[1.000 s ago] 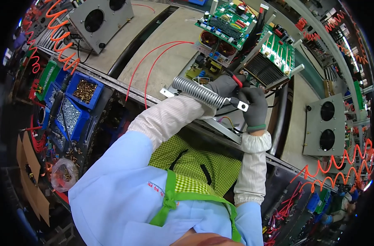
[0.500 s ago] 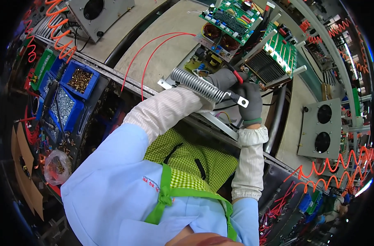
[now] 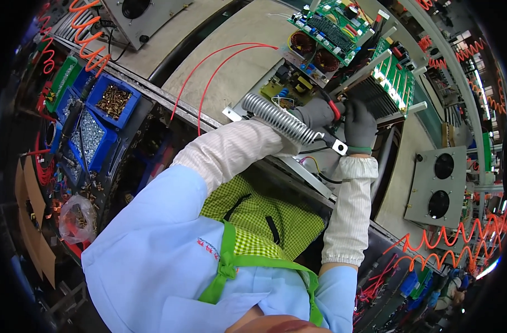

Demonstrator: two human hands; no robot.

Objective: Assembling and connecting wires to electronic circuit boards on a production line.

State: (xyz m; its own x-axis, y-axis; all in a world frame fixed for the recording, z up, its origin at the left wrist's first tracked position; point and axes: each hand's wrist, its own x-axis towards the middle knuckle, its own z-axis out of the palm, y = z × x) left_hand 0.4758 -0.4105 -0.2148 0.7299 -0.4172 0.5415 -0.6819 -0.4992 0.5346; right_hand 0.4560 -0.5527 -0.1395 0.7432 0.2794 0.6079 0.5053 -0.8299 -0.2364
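Both my hands wear dark grey gloves and work close together at the near side of an open electronic assembly. My left hand (image 3: 315, 113) is closed beside a slim red-and-black handle (image 3: 334, 107), which it appears to grip; the handle's working end is hidden. My right hand (image 3: 360, 126) reaches up to the black finned heat sink (image 3: 370, 95), its fingers bent together, and what they pinch cannot be seen. A large silver coil spring (image 3: 278, 117) lies across my left wrist, with a metal end tab (image 3: 339, 147) below the hands. Behind stands a green circuit board (image 3: 325, 33).
Two red wires (image 3: 214, 71) loop across the bench. Blue bins of brass fittings (image 3: 114, 104) and silver screws (image 3: 88, 139) stand at left. A grey two-fan panel (image 3: 438, 186) is at right, near orange coiled hoses (image 3: 450, 241). A metal bracket (image 3: 306, 176) lies along the near edge.
The view has shifted, so the bench items sit slightly further right and lower. My right hand has moved up beside the heat sink, while my left stays by the red-and-black handle.
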